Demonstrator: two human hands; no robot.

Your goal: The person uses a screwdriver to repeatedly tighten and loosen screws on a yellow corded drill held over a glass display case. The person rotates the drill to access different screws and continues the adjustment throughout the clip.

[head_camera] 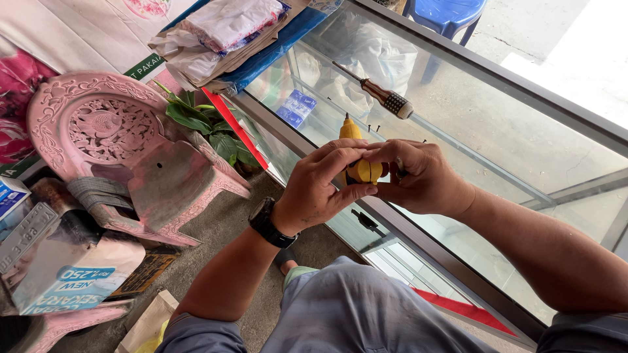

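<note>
I see a yellow tool (361, 168), rounded plastic body with a pointed far tip, held over the near metal frame of the glass display case (523, 150). My left hand (324, 186) curls round its left side, fingers over the top and thumb underneath, pinching the body. My right hand (418, 176) is closed on its right side, fingertips meeting the left hand's; most of the tool is hidden between them. A black wristwatch (269, 222) sits on the left wrist.

Just beyond, a screwdriver (379, 95) with a brown handle and knurled metal end lies on the glass top, a few small dark screws (374, 128) near it. Inside the case: white bundles and blue packets, blurred by glare. On the far left end, a stack of folded cloth in plastic (229, 33). Left, on the floor: an ornate pink plastic chair (124, 144), dusty; a green leafy plant (209, 127) between chair and case; boxes and bags (65, 268) near left.
</note>
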